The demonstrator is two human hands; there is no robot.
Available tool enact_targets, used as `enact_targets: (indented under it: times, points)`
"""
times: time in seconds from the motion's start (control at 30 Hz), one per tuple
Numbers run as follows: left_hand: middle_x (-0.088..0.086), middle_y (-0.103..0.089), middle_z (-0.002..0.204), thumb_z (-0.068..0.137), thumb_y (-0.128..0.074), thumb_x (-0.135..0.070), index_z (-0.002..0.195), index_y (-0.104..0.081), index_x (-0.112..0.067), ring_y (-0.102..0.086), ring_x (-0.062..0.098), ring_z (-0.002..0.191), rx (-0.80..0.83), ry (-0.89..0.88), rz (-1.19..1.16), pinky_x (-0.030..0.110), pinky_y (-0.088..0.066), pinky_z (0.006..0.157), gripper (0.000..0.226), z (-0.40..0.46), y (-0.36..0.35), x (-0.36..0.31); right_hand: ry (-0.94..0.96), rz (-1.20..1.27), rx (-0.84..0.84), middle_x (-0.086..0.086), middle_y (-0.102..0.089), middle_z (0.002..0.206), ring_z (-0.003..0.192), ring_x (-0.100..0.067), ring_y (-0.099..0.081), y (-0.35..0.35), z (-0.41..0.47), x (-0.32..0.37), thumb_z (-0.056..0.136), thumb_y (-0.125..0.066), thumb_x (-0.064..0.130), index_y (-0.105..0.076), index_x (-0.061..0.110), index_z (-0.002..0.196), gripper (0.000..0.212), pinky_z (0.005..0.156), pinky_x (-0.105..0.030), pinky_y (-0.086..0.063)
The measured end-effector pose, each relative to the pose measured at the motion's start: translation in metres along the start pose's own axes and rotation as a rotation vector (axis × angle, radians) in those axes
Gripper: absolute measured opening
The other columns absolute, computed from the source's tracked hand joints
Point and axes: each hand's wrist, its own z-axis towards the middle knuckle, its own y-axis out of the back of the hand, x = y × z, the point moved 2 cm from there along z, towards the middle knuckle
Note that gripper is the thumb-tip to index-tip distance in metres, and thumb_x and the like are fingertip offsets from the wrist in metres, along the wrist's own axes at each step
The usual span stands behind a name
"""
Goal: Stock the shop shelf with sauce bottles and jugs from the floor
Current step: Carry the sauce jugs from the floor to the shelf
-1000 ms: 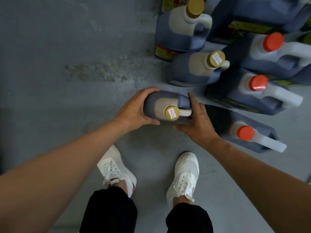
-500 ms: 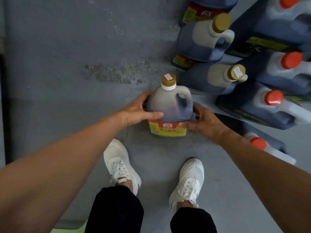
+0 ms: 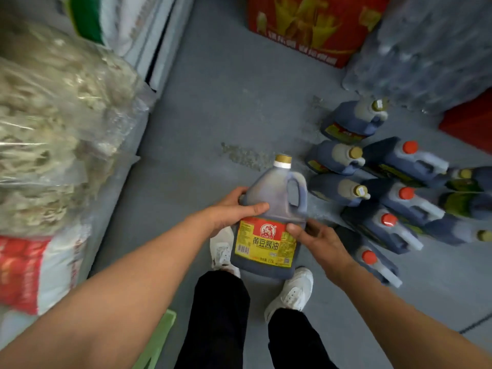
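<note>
The grey floor (image 3: 213,102) fills most of the frame. At the left edge stands the shelf (image 3: 149,49), loaded with clear bags (image 3: 53,115) of pale dried stuff. A red carton (image 3: 306,30) sits at the top, and a wrapped pack of bottles (image 3: 426,49) in the upper right. Right of centre, a cluster of dark jugs (image 3: 386,195) stands on the floor, some with red caps, some with gold.

At centre, lifted above the person's white shoes (image 3: 292,291), is one jug (image 3: 274,203) of dark sauce with a gold cap and yellow label. It looks full, so likely heavy, its plastic walls stiff and smooth enough to slip. The moulded handle on its right shoulder is probably the surest hold, with a palm underneath.

The left hand (image 3: 229,211) grips the jug's left shoulder, thumb across the front. The right hand (image 3: 316,238) holds the right side by the label, thumb on the front, fingers round the side.
</note>
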Motion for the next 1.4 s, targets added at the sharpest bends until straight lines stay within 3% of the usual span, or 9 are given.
enact_targets:
  times: [0.13,0.33,0.43,0.6,0.77,1.03,1.17,1.27,1.4]
  points:
    - [-0.001,-0.059,0.129,0.055,-0.085,-0.056,0.144,-0.037,-0.026,-0.061,0.017,0.114,-0.039,-0.113,-0.001,0.036,-0.052,0.098,0.106,-0.088,0.038,-0.058,0.132,-0.080,0.049,0.001,-0.078,0.099,0.092,-0.009,-0.072,-0.028,-0.054,0.095,0.090,-0.070,0.011,-0.069,0.009,0.111,0.021,0.075,-0.019,-0.057]
    - [0.000,-0.061,0.130,0.049,-0.087,-0.054,0.144,-0.036,-0.022,-0.063,0.017,0.112,-0.176,-0.285,0.038,0.033,-0.054,0.084,0.112,-0.235,0.109,-0.153,0.332,-0.105,0.081,-0.004,-0.077,0.106,0.098,-0.018,-0.071,-0.094,-0.142,0.244,0.078,-0.076,0.029,-0.071,0.009,0.113,0.040,0.089,-0.037,-0.057]
    - [-0.001,-0.062,0.129,0.038,-0.085,-0.067,0.145,-0.036,-0.023,-0.064,0.019,0.110,-0.299,-0.378,0.060,0.042,-0.057,0.091,0.125,-0.313,0.149,-0.199,0.475,-0.105,0.098,-0.004,-0.077,0.104,0.094,-0.017,-0.073,-0.137,-0.189,0.313,0.085,-0.072,0.027,-0.072,0.009,0.112,0.032,0.082,-0.030,-0.057]
    - [0.000,-0.070,0.114,0.049,-0.088,-0.064,0.134,-0.049,-0.022,-0.070,0.019,0.098,-0.490,-0.577,0.045,0.043,-0.061,0.083,0.102,-0.444,0.208,-0.252,0.712,-0.112,0.135,-0.008,-0.078,0.099,0.088,-0.019,-0.074,-0.207,-0.264,0.421,0.079,-0.074,0.034,-0.074,0.008,0.108,0.039,0.077,-0.034,-0.057]
    - [-0.005,-0.074,0.106,0.043,-0.089,-0.066,0.125,-0.057,-0.024,-0.073,0.013,0.091,-0.708,-0.755,-0.030,0.039,-0.060,0.083,0.098,-0.570,0.252,-0.288,0.879,-0.100,0.281,-0.016,-0.076,0.105,0.100,-0.037,-0.071,-0.275,-0.326,0.512,0.081,-0.078,0.040,-0.075,0.012,0.106,0.038,0.093,-0.056,-0.055]
    - [-0.010,-0.072,0.112,0.052,-0.087,-0.065,0.118,-0.056,-0.034,-0.071,0.012,0.096,-1.144,-0.832,-0.099,0.039,-0.057,0.089,0.079,-0.706,0.323,-0.307,1.147,-0.158,0.559,0.002,-0.078,0.086,0.074,-0.007,-0.071,-0.398,-0.380,0.629,0.077,-0.069,0.039,-0.074,0.012,0.100,0.036,0.064,-0.019,-0.054]
    - [-0.012,-0.070,0.117,0.050,-0.090,-0.057,0.125,-0.056,-0.035,-0.069,0.011,0.101,-1.270,-0.846,-0.209,0.039,-0.056,0.093,0.086,-0.733,0.363,-0.313,1.166,-0.233,0.763,-0.001,-0.077,0.088,0.079,-0.011,-0.069,-0.464,-0.370,0.675,0.080,-0.070,0.035,-0.073,0.010,0.102,0.034,0.071,-0.028,-0.057]
    - [-0.008,-0.067,0.123,0.062,-0.093,-0.035,0.138,-0.048,-0.030,-0.067,0.010,0.104,-1.327,-0.824,-0.259,0.036,-0.055,0.095,0.088,-0.735,0.391,-0.316,1.157,-0.316,0.904,0.004,-0.077,0.096,0.087,-0.006,-0.071,-0.505,-0.349,0.703,0.083,-0.069,0.021,-0.067,0.006,0.119,0.039,0.073,-0.020,-0.054]
    - [-0.010,-0.065,0.127,0.051,-0.094,-0.041,0.141,-0.044,-0.034,-0.066,0.011,0.110,-1.409,-0.795,-0.338,0.041,-0.054,0.097,0.103,-0.730,0.423,-0.317,1.125,-0.426,1.039,0.002,-0.076,0.111,0.101,-0.010,-0.070,-0.554,-0.320,0.733,0.080,-0.072,0.020,-0.064,0.016,0.124,0.046,0.080,-0.023,-0.055]
